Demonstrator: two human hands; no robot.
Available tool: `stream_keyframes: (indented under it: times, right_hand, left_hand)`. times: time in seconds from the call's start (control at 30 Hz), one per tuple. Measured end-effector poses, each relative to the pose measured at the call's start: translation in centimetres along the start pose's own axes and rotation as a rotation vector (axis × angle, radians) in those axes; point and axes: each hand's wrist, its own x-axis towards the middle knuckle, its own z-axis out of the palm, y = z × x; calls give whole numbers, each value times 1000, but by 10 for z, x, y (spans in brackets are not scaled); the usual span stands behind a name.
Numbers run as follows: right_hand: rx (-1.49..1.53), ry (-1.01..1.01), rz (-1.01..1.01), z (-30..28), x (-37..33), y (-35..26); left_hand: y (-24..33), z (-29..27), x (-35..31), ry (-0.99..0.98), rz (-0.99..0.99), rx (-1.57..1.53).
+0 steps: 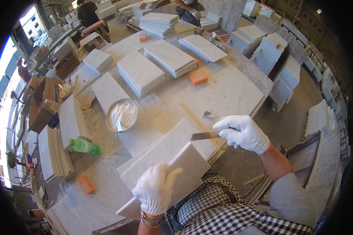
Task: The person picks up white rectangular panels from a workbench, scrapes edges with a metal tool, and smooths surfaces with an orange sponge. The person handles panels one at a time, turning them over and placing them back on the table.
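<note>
My left hand [155, 190], in a white knitted glove, is closed on a white marble tile [190, 164], thumb lying along its face. The tile is tilted up in front of my checkered apron, over other tiles [153, 150] lying on the table. In my gloved right hand [245, 133] is a flat brown strip-shaped tool [205, 136], pinched at one end. Its free end is close to the tile's upper corner; whether they touch I cannot tell. A small grey chip [208, 114] rests beyond the tool.
A metal bowl [107, 121] of white paste holds a spatula [119, 125]. Left of it lies a green bottle [84, 146]. Tile stacks [139, 72] and orange blocks [199, 78] stand across the table [231, 88]. Slabs lean at the right; two other people are far off.
</note>
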Motion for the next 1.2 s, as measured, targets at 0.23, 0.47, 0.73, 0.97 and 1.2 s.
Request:
stream_keyframes:
  times: [0.23,0.47,0.73,0.97,1.2]
  right_hand:
    - [-1,13,62,0,1,-2]
    - [3,-13,77,1,2,-8]
    - [1,-19,140,1,9,-13]
    - [-33,-61,151,-1,17,-15]
    - [11,-11,136,-3,19,-4]
  left_hand:
    - [-1,0,1,0,8,-9]
    - [0,-1,1,-15,7,1]
    - [-1,0,1,-12,24,-5]
    - [-2,1,2,-34,9,-8]
    - [-5,2,3,-25,6,-17]
